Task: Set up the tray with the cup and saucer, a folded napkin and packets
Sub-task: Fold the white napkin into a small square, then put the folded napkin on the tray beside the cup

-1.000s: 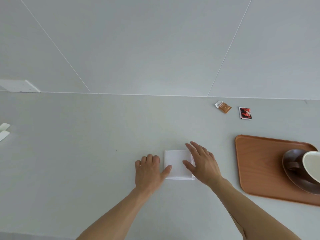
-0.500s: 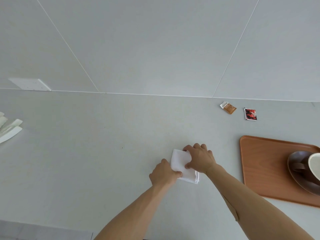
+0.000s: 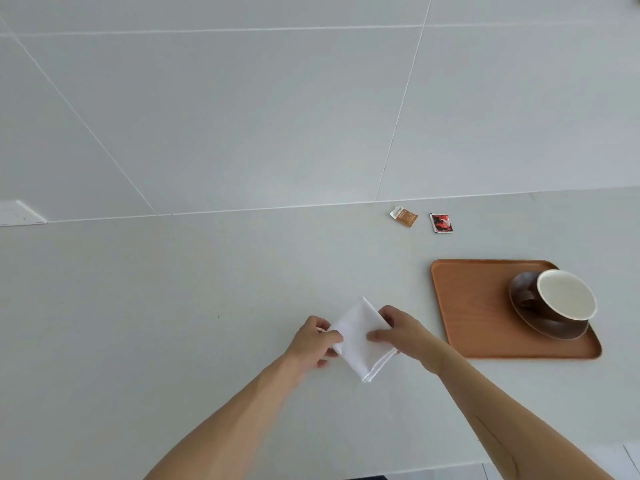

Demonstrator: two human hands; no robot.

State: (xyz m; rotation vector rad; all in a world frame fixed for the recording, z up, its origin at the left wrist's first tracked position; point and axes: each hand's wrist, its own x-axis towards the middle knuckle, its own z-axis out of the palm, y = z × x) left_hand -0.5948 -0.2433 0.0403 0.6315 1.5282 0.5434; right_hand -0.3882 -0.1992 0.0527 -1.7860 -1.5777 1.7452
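Observation:
A folded white napkin (image 3: 360,341) is held between both hands above the pale counter, turned like a diamond. My left hand (image 3: 313,341) pinches its left corner and my right hand (image 3: 401,332) grips its right side. To the right lies a brown wooden tray (image 3: 471,306); on its right half a dark brown saucer (image 3: 554,329) carries a brown cup (image 3: 564,296) with a white inside. Two packets lie near the wall behind the tray: an orange packet (image 3: 404,216) and a red and black packet (image 3: 441,223).
A tiled wall rises at the back of the counter. A white wall plate (image 3: 17,213) sits at the far left edge. The counter's front edge runs along the bottom right.
The napkin, flat on the counter under my hands a second ago, is now lifted and rotated, pinched by both hands. The view has shifted, so the tray shows more fully.

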